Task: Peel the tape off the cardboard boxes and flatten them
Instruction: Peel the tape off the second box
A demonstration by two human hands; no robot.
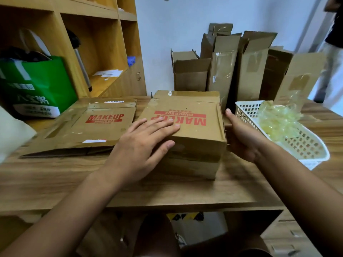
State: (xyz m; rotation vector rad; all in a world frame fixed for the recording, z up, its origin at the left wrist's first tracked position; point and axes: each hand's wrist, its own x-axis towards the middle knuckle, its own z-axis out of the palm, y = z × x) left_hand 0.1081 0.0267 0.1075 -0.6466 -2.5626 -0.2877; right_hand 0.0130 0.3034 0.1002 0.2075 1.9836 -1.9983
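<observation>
One standing box [196, 134] under straight left fingers [159, 125], right fingers [230, 115] unclear; one flattened box [100, 127]

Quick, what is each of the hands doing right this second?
Left hand: open, fingers flat on top of the cardboard box.
Right hand: against the box's right side; fingers hidden, so cannot be told.

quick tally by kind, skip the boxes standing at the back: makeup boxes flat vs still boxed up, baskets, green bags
flattened makeup box: 1
boxed-up makeup box, under the left hand: 1
white basket: 1
green bag: 1
total: 4
</observation>
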